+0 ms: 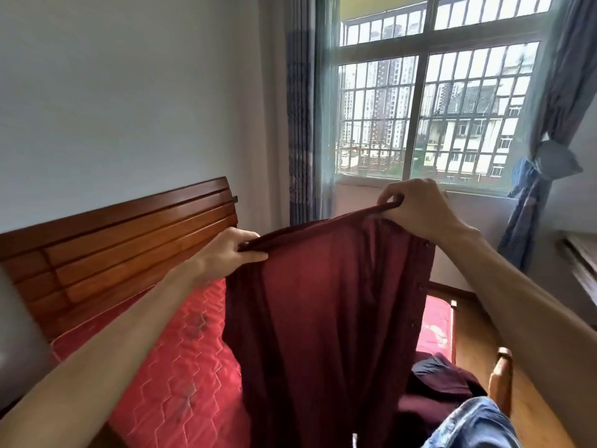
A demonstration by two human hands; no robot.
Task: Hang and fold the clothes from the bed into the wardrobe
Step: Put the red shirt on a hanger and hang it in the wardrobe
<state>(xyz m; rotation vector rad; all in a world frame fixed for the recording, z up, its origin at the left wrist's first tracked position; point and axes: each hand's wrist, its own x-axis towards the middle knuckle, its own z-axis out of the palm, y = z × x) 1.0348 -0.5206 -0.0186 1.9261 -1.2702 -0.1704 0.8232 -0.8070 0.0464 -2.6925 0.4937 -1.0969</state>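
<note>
A dark red garment (326, 305) hangs in the air above the bed, held up by its top edge. My left hand (226, 253) pinches the left end of that edge. Higher up, my right hand (416, 208) grips the right end. A row of small buttons runs down the garment's right side. Under it, on the bed (174, 376) with its red quilted mattress, lie a dark maroon and navy piece of clothing (442, 379) and a blue denim piece (475, 425) at the lower right. The wardrobe is out of view.
A wooden headboard (122, 240) stands at the left against a white wall. Behind the garment is a barred window (429, 105) with blue curtains (300, 124) on both sides. A wooden bedpost (502, 379) rises at the bed's right corner, with wooden floor (478, 331) beyond.
</note>
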